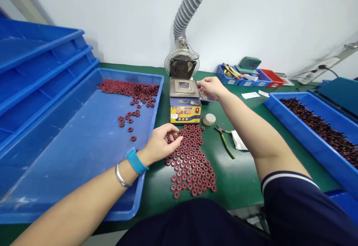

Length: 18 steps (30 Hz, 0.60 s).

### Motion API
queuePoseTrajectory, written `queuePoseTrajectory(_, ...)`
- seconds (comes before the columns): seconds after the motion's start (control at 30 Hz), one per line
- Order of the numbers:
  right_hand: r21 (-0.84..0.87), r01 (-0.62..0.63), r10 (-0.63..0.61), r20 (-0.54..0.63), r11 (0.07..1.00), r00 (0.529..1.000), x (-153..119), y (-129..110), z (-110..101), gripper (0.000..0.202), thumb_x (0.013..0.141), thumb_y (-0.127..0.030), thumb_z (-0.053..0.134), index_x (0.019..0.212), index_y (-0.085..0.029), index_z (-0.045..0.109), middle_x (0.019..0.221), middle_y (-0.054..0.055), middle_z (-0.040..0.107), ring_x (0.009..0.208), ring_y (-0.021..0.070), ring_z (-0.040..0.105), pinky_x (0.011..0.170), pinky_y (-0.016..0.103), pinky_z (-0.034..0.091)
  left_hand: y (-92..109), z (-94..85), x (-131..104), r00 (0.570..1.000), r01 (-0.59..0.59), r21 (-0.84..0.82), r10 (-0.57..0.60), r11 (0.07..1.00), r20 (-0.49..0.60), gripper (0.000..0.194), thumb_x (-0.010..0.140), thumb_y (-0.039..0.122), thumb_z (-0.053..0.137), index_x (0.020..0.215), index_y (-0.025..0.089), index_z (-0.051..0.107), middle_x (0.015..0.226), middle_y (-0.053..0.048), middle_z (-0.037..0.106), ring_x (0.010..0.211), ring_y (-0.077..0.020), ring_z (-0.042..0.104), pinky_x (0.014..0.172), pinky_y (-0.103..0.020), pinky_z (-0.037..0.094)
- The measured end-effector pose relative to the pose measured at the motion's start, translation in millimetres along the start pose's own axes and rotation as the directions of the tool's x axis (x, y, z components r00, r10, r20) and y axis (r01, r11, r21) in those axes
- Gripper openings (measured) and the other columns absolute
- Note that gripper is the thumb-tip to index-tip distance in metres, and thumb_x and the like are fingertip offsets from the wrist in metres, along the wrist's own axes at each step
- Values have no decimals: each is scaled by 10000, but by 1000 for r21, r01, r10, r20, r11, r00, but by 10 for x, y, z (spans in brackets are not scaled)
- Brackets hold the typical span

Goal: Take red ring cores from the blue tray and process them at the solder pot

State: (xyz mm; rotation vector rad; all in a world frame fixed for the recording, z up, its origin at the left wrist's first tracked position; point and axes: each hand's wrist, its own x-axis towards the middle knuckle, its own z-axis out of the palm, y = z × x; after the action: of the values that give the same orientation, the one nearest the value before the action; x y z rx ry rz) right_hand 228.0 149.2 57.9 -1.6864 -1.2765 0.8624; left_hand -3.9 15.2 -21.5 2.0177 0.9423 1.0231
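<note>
My left hand [163,141] hovers at the left edge of a spread of small red-and-black wound ring cores [192,164]. Its fingers are loosely curled, with a gap between thumb and forefinger. My right hand [211,87] is closed in a pinch at the right side of a solder pot [185,106]. What sits between those fingertips is dark, small and mostly hidden. The pot has a yellow front with red digits, and a square opening with shiny metal on top. A flat metal strip [188,101] lies across its front ledge.
Left is a large blue tray [69,145] with more ring cores; stacked blue trays [41,63] stand behind. A fan and grey duct [187,9] rise behind the pot. Rightward are a round pale pad [209,119], green-handled cutters [227,145], small bins [247,82] and another filled blue tray [313,145].
</note>
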Motion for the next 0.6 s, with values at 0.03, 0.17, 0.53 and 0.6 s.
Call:
queuePoseTrajectory(0.03,-51,2,-2,-3,999,1000,94,-30,26,260,859,-138,585,605,-146,528,478,-7,557,347,41,378,357,170,295,-12,1,6,1000,12,-4,-12,1000,12,117,793,245,621,819,134,593,642,10,573,518,-76,505,473,-193,426)
queuePoseTrajectory(0.17,-146,4,-7,-19,989,1000,345,-41,128,214,804,-134,618,601,-138,550,419,-5,506,345,56,346,354,183,282,-26,-3,8,999,16,0,-16,1000,41,120,787,257,612,799,142,581,644,12,564,535,-80,503,487,-198,424)
queuePoseTrajectory(0.53,-558,88,-109,-4,825,994,543,-38,257,191,745,-216,632,577,-148,571,503,53,550,538,162,561,658,356,554,-50,8,-3,996,19,-4,-18,1000,85,94,776,233,618,767,153,569,657,17,560,546,-78,506,500,-197,420)
queuePoseTrajectory(0.6,-574,94,-121,-9,813,993,508,-53,283,184,734,-213,640,576,-154,567,520,56,552,607,184,595,715,371,558,-55,8,-3,996,20,-6,-20,1000,88,94,777,235,621,768,155,571,658,17,559,545,-78,502,499,-197,418)
